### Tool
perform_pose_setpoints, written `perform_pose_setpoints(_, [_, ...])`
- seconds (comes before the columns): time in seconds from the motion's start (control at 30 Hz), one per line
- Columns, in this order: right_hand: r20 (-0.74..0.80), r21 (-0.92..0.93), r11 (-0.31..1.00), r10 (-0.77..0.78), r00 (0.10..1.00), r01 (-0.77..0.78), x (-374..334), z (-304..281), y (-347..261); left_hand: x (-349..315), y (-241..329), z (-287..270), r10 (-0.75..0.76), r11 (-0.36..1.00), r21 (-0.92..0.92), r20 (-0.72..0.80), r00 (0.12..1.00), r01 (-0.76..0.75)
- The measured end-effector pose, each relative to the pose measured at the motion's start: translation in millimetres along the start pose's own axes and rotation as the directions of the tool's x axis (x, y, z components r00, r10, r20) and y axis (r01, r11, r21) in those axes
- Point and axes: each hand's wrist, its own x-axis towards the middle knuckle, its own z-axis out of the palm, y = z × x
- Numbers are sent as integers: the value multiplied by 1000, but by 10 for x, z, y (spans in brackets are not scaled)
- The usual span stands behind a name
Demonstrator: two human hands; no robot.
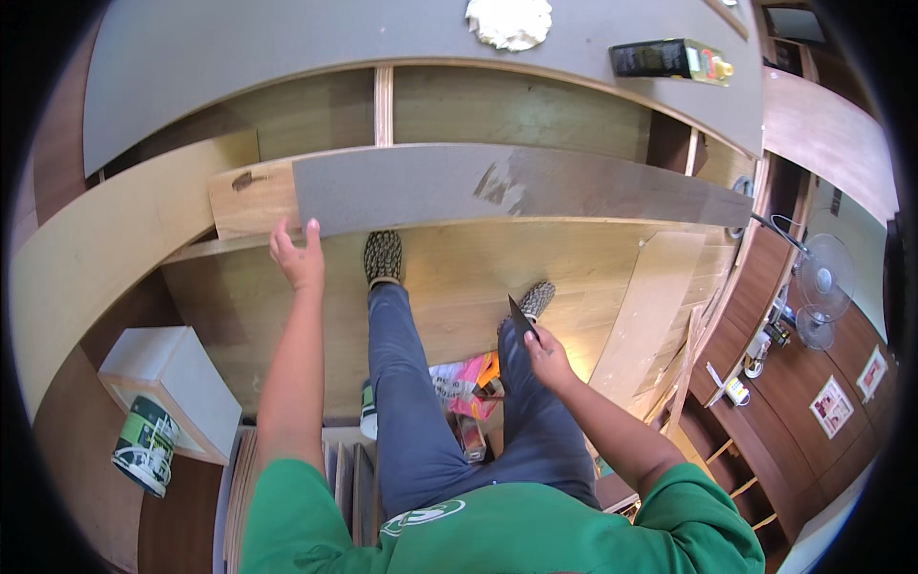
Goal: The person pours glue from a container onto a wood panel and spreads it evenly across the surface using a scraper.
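A long narrow board [421,185] lies across in front of me, its face grey except for bare wood at the left end. A patch of smears marks the grey face right of its middle. My left hand [300,256] is at the board's near edge by the bare end, fingers apart, holding nothing. Whether the fingertips press on the edge I cannot tell. In my right hand [549,360] is a thin dark flat blade, like a putty knife [521,321], held over my right leg and pointing up and left, apart from the board.
Beyond the board a large grey panel [287,38] holds a white crumpled cloth [509,23] and a dark bottle [660,60] lying on its side. A pale plank [105,225] is at left, above a white box [177,383] and a green can [145,445]. A fan [824,277] stands right.
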Motion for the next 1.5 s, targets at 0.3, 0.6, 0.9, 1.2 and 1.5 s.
perform_pose_setpoints(0.3, [-113, -9, 986, 164, 980, -166, 19, -278, 627, -374, 548, -142, 212, 971, -20, 529, 822, -238])
perform_pose_setpoints(0.6, [155, 241, 967, 41, 987, -78, -471, -956, 1500, -884, 2790, 1228, 578, 811, -242, 470, 667, -533])
perform_pose_setpoints(0.9, [-62, 357, 934, 12, 998, 11, -584, -1063, 1833, -645, 6085, 2839, 537, 842, -345, 456, 710, -415])
perform_pose_setpoints(1.2, [-90, 417, 909, 69, 994, -25, -578, -1140, 1960, -647, 6540, 3298, 611, 698, -670, 373, 698, -254])
perform_pose_setpoints(1.5, [-117, 381, 925, 60, 991, -11, -545, -1029, 1813, -821, 6283, 1445, 723, 588, -739, 297, 624, -329])
